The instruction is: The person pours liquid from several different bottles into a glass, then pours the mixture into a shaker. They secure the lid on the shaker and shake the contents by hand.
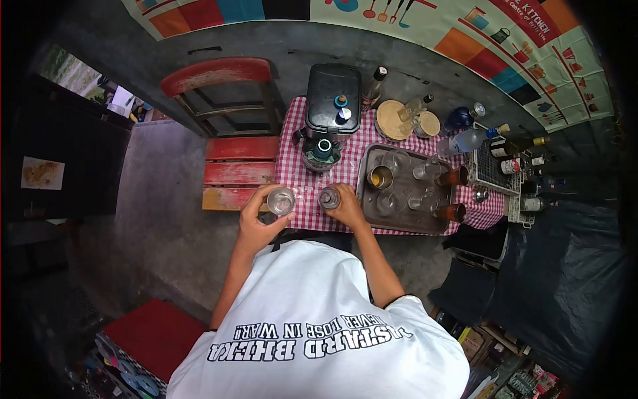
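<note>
My left hand (256, 216) is wrapped round a clear drinking glass (281, 200) and holds it upright at the table's left front edge. A smaller clear glass (328, 197) is gripped in my right hand (349, 207), just left of the brown tray (399, 227). Several clear glasses (387, 203), a metal cup (380, 177) with something yellow in it and two brown tumblers (453, 176) stand on the tray. Beyond my hands, a dark bottle (323, 150) rises from a clear jug (321, 161).
A red-and-white checked cloth (302, 183) covers the table. A black-lidded container (333, 86) stands at the back, with round wooden boards (393, 121) beside it. Several bottles (462, 141) and a wire rack (488, 163) line the right side. A red wooden chair (240, 173) is at left.
</note>
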A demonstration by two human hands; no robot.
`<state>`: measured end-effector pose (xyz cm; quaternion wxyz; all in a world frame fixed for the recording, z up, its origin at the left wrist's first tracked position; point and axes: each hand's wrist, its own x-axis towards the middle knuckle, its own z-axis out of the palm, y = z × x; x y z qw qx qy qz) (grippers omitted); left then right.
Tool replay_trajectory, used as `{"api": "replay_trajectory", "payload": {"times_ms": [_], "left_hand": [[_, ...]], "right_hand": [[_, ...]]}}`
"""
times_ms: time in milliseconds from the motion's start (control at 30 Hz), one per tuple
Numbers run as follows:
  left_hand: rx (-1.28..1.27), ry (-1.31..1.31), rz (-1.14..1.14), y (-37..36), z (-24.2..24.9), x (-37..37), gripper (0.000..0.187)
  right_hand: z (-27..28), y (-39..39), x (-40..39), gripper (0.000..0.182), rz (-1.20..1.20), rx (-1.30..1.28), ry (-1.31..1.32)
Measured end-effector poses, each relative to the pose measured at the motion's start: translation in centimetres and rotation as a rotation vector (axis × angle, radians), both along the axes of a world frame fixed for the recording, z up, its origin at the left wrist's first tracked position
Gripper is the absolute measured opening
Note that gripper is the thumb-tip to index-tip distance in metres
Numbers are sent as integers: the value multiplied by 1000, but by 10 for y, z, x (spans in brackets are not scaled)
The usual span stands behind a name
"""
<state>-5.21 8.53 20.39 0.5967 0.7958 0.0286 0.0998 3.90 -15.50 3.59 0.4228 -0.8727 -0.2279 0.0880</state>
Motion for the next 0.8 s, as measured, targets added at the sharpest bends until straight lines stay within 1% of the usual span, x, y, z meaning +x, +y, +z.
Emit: {"api": "replay_trajectory", "payload": {"times_ms": [67, 100, 200, 300, 400, 433, 467, 533, 567, 633, 667, 733, 767, 800], "left_hand": [[-14, -8, 51, -3, -1, 0, 49], [-7, -6, 50, -4, 0, 0, 49], [-25, 2, 58, -7, 3, 0, 49], [-16, 4, 70, -12, 4, 1, 49], [2, -19, 91, -19, 1, 4, 49], [-11, -13, 83, -22, 0, 4, 50], [-23, -7, 77, -25, -1, 4, 50], [-10, -20, 72, -32, -1, 6, 51], [0, -31, 65, -36, -1, 6, 51], [-8, -22, 71, -45, 1, 8, 51], [-19, -24, 69, -52, 2, 10, 51], [10, -54, 77, -66, 4, 14, 50], [17, -52, 69, -73, 4, 17, 51], [25, -51, 58, -81, 5, 19, 51]], "right_hand": [[-13, 2, 2, 66, -14, 18, 47], [-15, 4, 4, 69, -32, 30, 92], [-24, 5, 7, 71, -42, 44, 135], [-31, 3, 10, 73, -36, 92, 148], [-32, 1, 14, 73, -10, 75, 132], [-30, -2, 15, 79, 24, 55, 161], [-29, -3, 17, 79, 24, 58, 161], [-28, -5, 19, 88, 61, 2, 244], [-28, -8, 21, 88, 68, 3, 250], [-15, -18, 23, 96, 74, -32, 461], [-6, -24, 21, 96, 79, -34, 469], [10, -39, 20, 95, 147, -37, 401], [13, -50, 14, 85, 172, -49, 279], [17, -63, 10, 85, 165, -53, 284]]}}
